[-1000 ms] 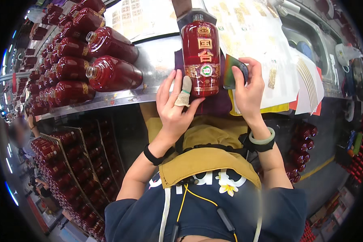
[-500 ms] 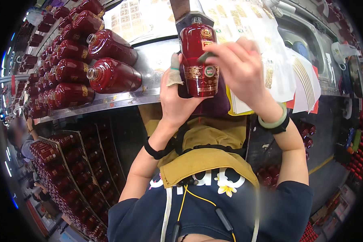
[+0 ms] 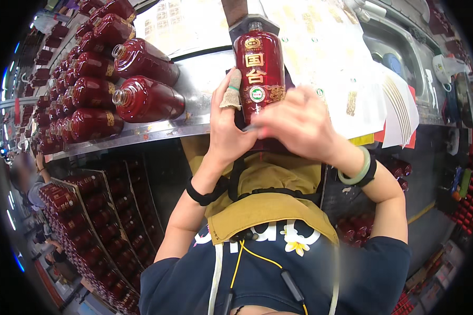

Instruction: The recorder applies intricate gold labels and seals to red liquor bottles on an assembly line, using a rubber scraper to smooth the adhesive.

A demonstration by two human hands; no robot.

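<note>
A dark red glass bottle (image 3: 269, 55) with gold decals and a small round green-and-white emblem lies neck away from me on a dark support. My left hand (image 3: 227, 128) is closed along its left side, thumb toward the base; a green finger cot and a beige knitted sleeve (image 3: 230, 99) cover one finger. My right hand (image 3: 302, 126), smeared by motion, is bent over the bottle's lower right part. Its fingers are closed on a small dark piece (image 3: 250, 127), of which only a greyish tip shows near the base.
Two red bottles (image 3: 150, 100) lie on the metal bench (image 3: 197, 113) at left, beside stacked rows of more. White decal sheets (image 3: 331, 68) cover the right side, near a metal sink (image 3: 389, 39). Racks of bottles (image 3: 89, 210) stand below left. A person (image 3: 29, 181) is at far left.
My right hand has moved down and toward me, from the bottle's middle to its base, with the dark green piece. The bottle has turned slightly, so the front gold decals now show.
</note>
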